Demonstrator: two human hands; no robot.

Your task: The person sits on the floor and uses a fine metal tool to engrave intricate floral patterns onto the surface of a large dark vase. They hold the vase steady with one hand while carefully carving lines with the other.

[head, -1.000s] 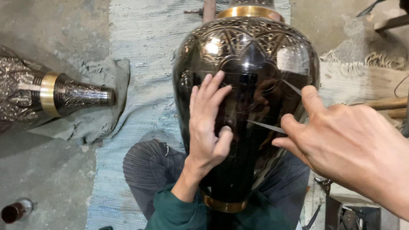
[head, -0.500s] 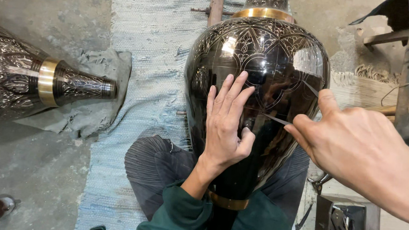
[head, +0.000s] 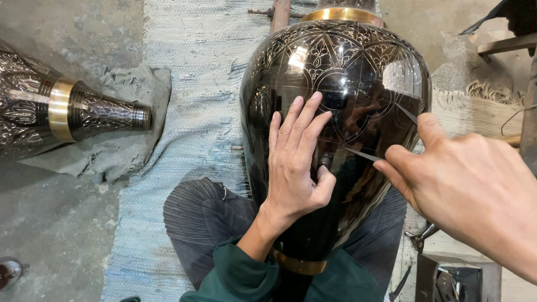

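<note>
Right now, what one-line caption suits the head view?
Left hand flat on a large black engraved vase while the right hand holds a thin pointed metal tool against it.

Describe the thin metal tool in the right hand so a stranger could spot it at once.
Start at the big glossy black vase lying across the person's lap, with a brass band at its neck. The left hand lies flat on its belly; the right hand comes in from the right. Pinched in that hand are slim, pointed metal legs, tips against the vase, far thinner than any finger.
</note>
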